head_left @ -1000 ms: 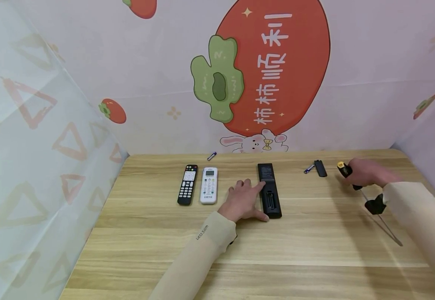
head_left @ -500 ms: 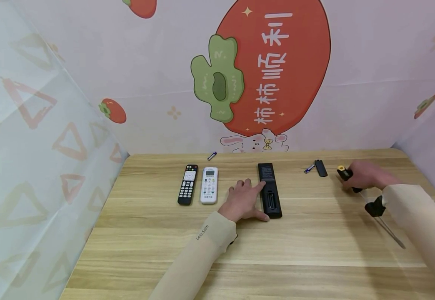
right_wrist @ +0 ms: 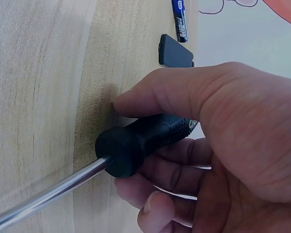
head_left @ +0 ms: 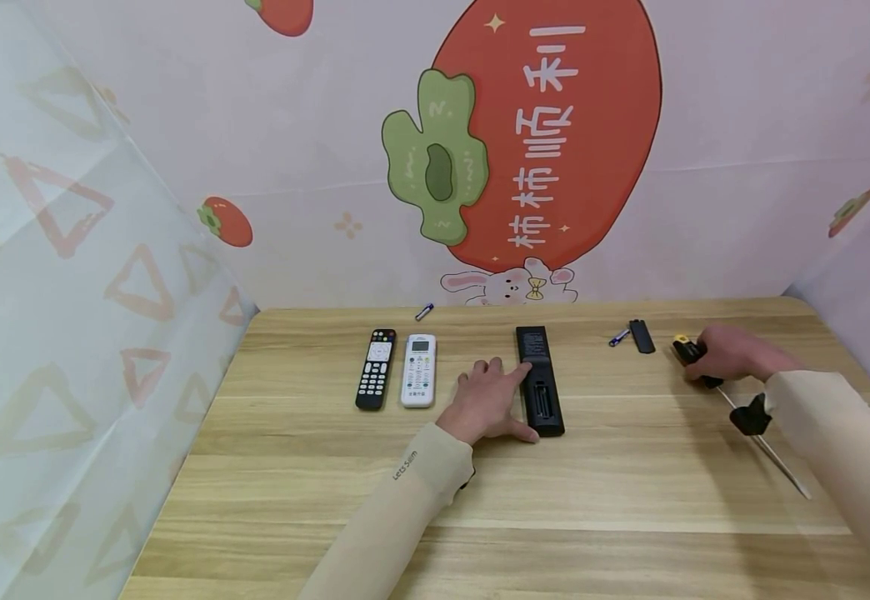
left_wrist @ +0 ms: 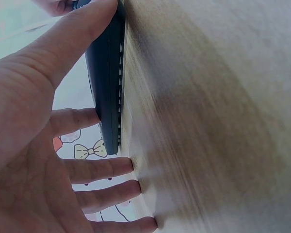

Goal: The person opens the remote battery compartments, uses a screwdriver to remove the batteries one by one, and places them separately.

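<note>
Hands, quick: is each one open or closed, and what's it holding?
Left hand: open, touching the face-down remote.
Right hand: closed, holding the screwdriver.

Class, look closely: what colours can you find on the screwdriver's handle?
The handle is black with a yellow end, seen best in the head view.
</note>
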Motion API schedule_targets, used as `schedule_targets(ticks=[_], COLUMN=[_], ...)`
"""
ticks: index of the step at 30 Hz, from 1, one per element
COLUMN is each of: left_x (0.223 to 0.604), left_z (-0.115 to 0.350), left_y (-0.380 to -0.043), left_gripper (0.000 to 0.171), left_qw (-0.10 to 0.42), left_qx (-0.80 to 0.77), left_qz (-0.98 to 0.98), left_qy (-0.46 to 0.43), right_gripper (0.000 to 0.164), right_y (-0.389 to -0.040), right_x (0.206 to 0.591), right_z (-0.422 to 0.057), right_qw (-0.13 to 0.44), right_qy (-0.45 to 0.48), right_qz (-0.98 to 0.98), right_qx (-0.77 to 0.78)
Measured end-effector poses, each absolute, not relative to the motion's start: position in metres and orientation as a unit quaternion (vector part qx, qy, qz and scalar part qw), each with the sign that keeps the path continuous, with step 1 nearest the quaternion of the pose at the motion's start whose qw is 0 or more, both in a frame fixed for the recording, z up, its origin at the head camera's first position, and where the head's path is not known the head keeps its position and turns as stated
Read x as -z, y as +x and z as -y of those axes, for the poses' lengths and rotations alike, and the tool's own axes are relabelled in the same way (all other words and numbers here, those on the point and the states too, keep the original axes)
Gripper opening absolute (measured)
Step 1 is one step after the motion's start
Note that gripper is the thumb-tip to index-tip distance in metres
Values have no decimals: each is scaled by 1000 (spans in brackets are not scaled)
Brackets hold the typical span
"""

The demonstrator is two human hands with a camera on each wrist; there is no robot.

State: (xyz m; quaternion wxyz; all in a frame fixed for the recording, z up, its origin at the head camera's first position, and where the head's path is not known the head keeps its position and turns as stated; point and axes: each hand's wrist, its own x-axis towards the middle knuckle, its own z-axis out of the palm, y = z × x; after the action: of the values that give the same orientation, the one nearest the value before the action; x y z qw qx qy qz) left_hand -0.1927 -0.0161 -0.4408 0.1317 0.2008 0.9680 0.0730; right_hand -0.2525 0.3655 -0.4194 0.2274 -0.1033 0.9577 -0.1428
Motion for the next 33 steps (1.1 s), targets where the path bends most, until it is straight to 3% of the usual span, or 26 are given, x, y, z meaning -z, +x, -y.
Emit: schedule_targets(ticks=[33], left_x=[442], left_z=[16], left_y=[-192], left_gripper=[107], left_qw=[131], left_qx=[-73], left_qz=[-968], left_qy=[202], right_gripper=[31], right_y=[-251], right_x=[421], right_z=[-372], right_qw=[248], right_qy=[-86], right_qz=[-948], right_qx=[180])
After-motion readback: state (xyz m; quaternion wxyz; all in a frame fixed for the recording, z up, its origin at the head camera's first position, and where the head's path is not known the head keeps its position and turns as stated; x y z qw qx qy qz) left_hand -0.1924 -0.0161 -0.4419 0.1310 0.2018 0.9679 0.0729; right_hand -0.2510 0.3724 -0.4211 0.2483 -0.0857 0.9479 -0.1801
